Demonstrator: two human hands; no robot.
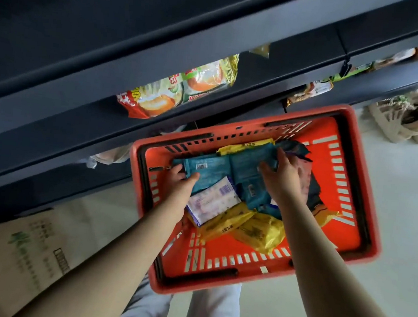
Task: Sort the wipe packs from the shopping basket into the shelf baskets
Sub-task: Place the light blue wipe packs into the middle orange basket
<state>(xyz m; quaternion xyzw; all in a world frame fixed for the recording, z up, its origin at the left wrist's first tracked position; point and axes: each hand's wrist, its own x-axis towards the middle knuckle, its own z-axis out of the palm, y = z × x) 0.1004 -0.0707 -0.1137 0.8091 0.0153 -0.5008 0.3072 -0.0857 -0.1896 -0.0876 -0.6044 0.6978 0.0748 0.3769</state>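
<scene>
A red shopping basket (343,237) sits on the floor below me, holding several wipe packs. My left hand (178,182) grips the left end of a teal pack (210,170), thumb on top. My right hand (284,177) holds a second teal pack (248,166) at its far right edge, fingers curled over it. A white and purple pack (212,201) lies under the teal ones. Yellow packs (254,230) lie at the near side, and another yellow pack (244,146) pokes out at the far side. No shelf baskets are in view.
Dark shelves (161,59) run diagonally above the basket, stocked with bright snack bags (184,89). A cardboard box (27,256) stands at the lower left. Beige egg trays (395,120) sit on the floor at the right. My legs in pale trousers (213,314) are under the basket.
</scene>
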